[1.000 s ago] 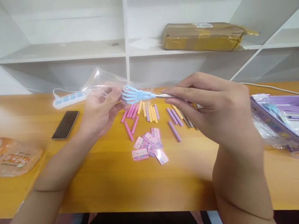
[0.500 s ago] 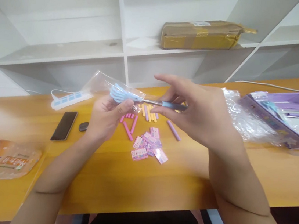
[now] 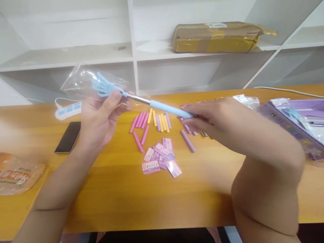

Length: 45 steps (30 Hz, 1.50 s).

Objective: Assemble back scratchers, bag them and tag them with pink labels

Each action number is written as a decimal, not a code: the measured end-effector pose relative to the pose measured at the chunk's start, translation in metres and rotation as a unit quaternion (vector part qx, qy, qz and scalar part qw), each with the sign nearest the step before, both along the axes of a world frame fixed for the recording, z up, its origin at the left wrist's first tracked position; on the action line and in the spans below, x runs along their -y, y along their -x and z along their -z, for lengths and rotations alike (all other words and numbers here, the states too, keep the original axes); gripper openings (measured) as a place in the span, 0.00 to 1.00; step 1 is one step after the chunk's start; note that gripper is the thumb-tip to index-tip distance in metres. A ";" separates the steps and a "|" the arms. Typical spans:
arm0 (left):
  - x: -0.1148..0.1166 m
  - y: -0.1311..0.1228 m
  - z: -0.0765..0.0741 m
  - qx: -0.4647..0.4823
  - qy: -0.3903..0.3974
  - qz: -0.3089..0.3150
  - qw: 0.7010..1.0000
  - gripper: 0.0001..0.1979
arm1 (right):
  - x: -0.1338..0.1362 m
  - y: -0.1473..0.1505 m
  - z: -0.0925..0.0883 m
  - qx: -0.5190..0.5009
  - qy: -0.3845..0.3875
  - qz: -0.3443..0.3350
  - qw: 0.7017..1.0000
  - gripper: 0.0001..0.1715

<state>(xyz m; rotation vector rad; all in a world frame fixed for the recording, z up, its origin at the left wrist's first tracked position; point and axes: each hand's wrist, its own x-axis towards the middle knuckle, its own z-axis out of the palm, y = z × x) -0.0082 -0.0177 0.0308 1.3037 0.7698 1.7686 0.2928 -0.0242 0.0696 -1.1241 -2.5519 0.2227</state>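
A light-blue telescopic back scratcher (image 3: pixel 171 109) is held level above the table between both hands. Its hand-shaped head is inside a clear plastic bag (image 3: pixel 78 81). My left hand (image 3: pixel 97 118) is closed around the neck just behind that head, thumb on top, pinching the bag too. My right hand (image 3: pixel 210 118) grips the far end of the blue handle, whose tip is hidden by the fingers. A short metal section shows between neck and handle. Below lie pink sticks (image 3: pixel 138 142), yellow sticks (image 3: pixel 162 122) and a purple stick (image 3: pixel 187 141), along with a pile of small pink cards (image 3: pixel 160 155).
A purple box (image 3: pixel 302 133) with papers and a pen stands at the right. On the left are a phone (image 3: pixel 68 137), a white power strip (image 3: pixel 68 111) and an orange-and-clear plastic package (image 3: pixel 3 175). A taped parcel (image 3: pixel 217 39) rests on the shelf behind.
The back scratcher's head and my left hand have moved left and up. My right hand has turned over and now grips the handle end. More of the blue handle shows.
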 end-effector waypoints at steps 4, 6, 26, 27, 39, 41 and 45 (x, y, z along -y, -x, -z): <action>0.002 -0.001 0.002 -0.036 0.012 0.018 0.999 0.15 | 0.003 0.007 -0.001 0.022 0.003 0.007 1.000 0.21; 0.003 -0.003 0.003 -0.052 0.013 0.025 0.998 0.15 | 0.004 0.013 0.000 0.002 0.007 -0.004 1.000 0.21; 0.002 -0.005 0.005 -0.076 0.047 0.043 0.995 0.18 | -0.004 0.029 0.013 -0.107 -0.070 -0.109 0.986 0.15; 0.001 -0.004 0.005 -0.081 0.047 0.047 0.994 0.18 | -0.005 0.028 0.012 -0.112 -0.071 -0.114 0.985 0.13; 0.004 -0.006 0.014 -0.177 0.072 0.148 0.970 0.16 | -0.003 0.035 0.014 -0.131 -0.079 -0.067 0.986 0.19; 0.005 -0.007 0.015 -0.194 0.074 0.152 0.967 0.15 | -0.003 0.036 0.015 -0.128 -0.080 -0.063 0.987 0.19; 0.007 -0.010 0.018 -0.248 0.091 0.165 0.950 0.13 | -0.002 0.039 0.016 -0.138 -0.089 -0.066 0.984 0.19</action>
